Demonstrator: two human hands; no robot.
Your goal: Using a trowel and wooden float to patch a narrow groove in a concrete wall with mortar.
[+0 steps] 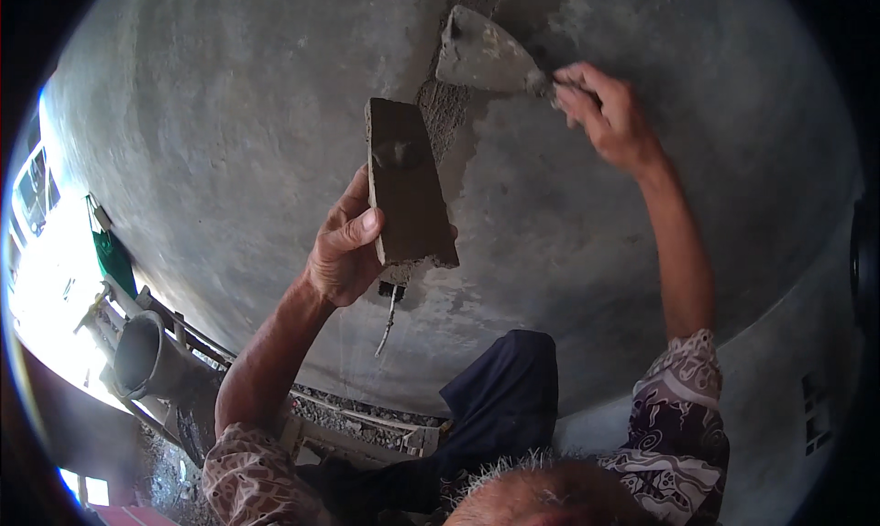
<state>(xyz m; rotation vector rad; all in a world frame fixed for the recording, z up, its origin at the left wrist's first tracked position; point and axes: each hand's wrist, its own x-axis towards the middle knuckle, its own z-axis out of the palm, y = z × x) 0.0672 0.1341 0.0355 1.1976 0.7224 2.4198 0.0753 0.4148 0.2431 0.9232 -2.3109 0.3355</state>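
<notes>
My left hand grips a flat rectangular board from below, the thumb along its left edge. A small lump of wet mortar sits on the board's dark, smeared face. In my right hand is the handle of a trowel with a broad, mortar-stained blade. The blade lies over a strip of rough, darker mortar that runs down the grey wall; whether it touches the strip I cannot tell. Part of the strip is hidden behind the board and blade.
Below the board a pale cable sticks out of a dark hole in the wall. A grey bucket stands at the lower left near a railing, with a green bag hanging above it. Rubble lies along the wall's foot.
</notes>
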